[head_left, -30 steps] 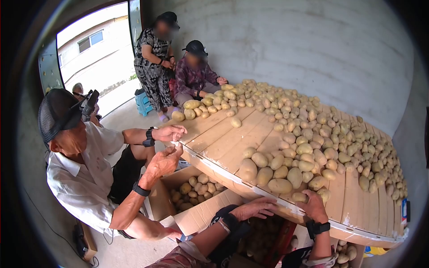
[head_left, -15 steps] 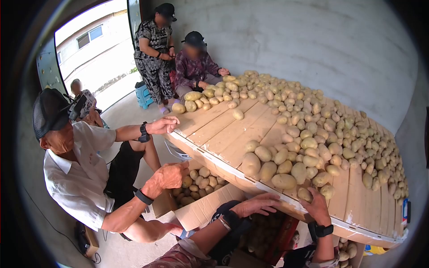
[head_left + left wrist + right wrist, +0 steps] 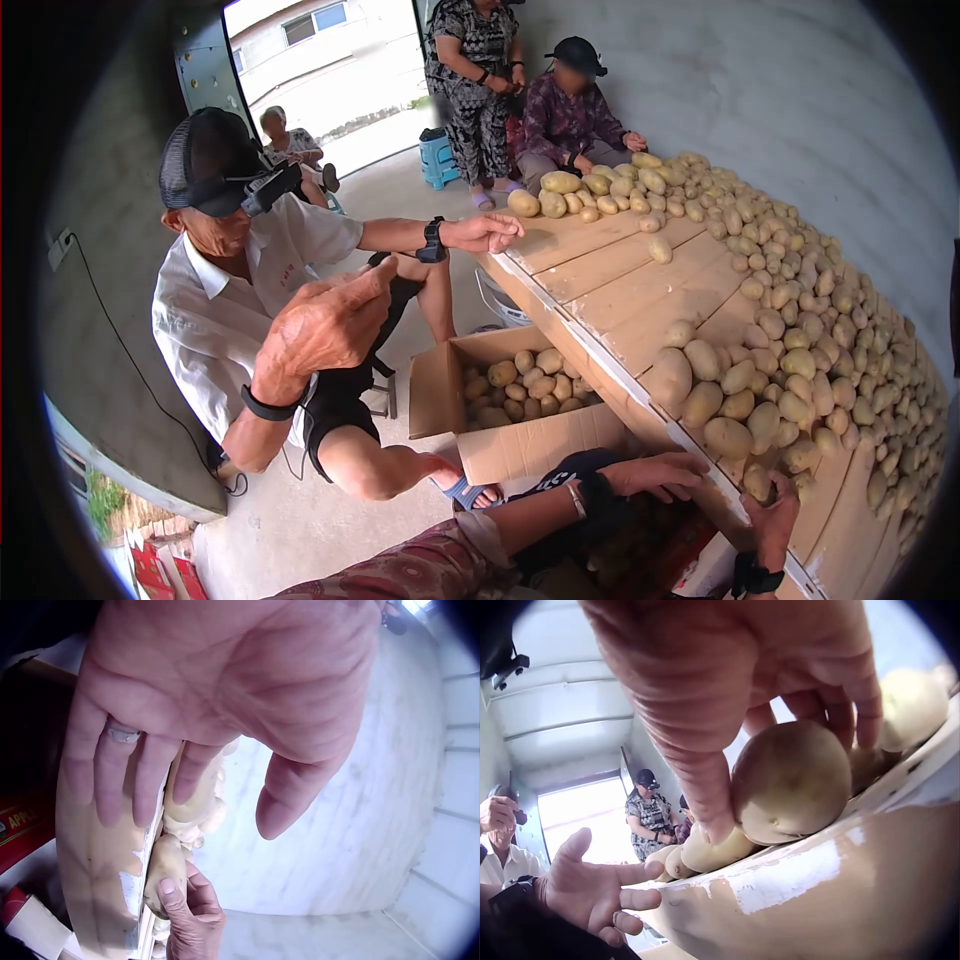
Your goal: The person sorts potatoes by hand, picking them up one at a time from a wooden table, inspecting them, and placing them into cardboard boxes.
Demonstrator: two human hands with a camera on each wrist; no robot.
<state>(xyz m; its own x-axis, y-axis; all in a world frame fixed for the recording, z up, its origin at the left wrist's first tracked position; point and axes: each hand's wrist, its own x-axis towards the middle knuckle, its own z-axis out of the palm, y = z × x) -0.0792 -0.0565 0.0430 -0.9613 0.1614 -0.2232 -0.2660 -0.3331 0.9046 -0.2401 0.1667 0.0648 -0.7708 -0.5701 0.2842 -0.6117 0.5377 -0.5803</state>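
Observation:
At the table's near edge my right hand [image 3: 772, 520] holds a potato [image 3: 791, 784] between thumb and fingers. In the right wrist view that potato sits right at the white-patched rim, with other potatoes beside it. My left hand [image 3: 655, 475] is held out over the table edge, fingers spread and holding nothing. Its palm and a ring on one finger show in the left wrist view. Just beyond both hands, a large pile of potatoes [image 3: 728, 438] spreads over the wooden table [image 3: 620, 290].
A cardboard box [image 3: 540, 445] of potatoes stands on the floor left of the table. Close on the left sits a person in a white shirt [image 3: 190, 310], one hand raised. Two more people are at the table's far end, and another sits by the doorway. A red box [image 3: 26, 829] lies below the table.
The head view has swung left, so the scene sits further right. The white-shirted person's near hand has risen. My right hand stays at the potato, my left hand over the edge.

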